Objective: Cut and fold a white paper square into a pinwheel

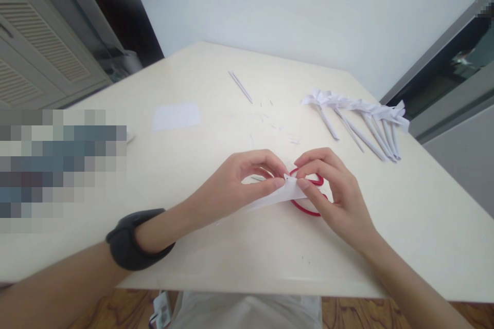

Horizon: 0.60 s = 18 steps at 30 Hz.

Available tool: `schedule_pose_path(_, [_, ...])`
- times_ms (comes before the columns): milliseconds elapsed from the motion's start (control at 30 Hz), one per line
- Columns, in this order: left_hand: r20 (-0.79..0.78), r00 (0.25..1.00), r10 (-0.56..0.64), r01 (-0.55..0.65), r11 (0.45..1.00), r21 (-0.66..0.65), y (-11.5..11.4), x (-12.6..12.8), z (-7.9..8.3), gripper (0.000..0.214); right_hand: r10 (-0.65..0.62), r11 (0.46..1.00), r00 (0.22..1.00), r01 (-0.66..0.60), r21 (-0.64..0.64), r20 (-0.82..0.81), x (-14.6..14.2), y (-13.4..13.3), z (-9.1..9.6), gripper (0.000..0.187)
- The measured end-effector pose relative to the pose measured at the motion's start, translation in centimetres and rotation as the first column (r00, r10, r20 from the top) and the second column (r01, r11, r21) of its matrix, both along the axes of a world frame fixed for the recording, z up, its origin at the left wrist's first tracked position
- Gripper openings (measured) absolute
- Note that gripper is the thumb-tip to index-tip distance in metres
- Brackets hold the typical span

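Observation:
My left hand (235,182) and my right hand (332,195) meet over the middle of the cream table (216,252). Both pinch a small folded piece of white paper (280,195) between thumb and fingertips, left hand on its left side, right hand on its right tip. Red-handled scissors (311,209) lie on the table under my right hand, mostly hidden by the fingers and the paper. A dark band (131,241) wraps my left wrist.
Several finished folded white paper pieces with long stems (363,121) lie in a row at the back right. A flat white paper sheet (176,115) lies at the left, a thin paper stick (240,86) at the back, small paper scraps (278,126) between. A blurred patch covers the left edge.

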<state>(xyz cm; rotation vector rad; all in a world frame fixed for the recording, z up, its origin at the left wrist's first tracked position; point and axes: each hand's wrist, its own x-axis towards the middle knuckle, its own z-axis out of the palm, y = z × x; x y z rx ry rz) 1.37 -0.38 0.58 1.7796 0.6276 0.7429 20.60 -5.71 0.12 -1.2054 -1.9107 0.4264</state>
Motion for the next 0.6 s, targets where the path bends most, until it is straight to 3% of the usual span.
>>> schedule_pose_path(400, [0.038, 0.999, -0.001, 0.004, 0.997, -0.079, -0.04, -0.01, -0.07, 0.008, 0.081, 0.993, 0.994, -0.086, -0.075, -0.067, 0.05, 0.0, 0.14, 0.01])
schedule_pose_path(600, [-0.008, 0.999, -0.04, 0.038, 0.981, -0.19, 0.06, -0.06, 0.54, 0.009, 0.076, 0.994, 0.995, -0.08, -0.068, -0.064, -0.09, -0.04, 0.12, 0.009])
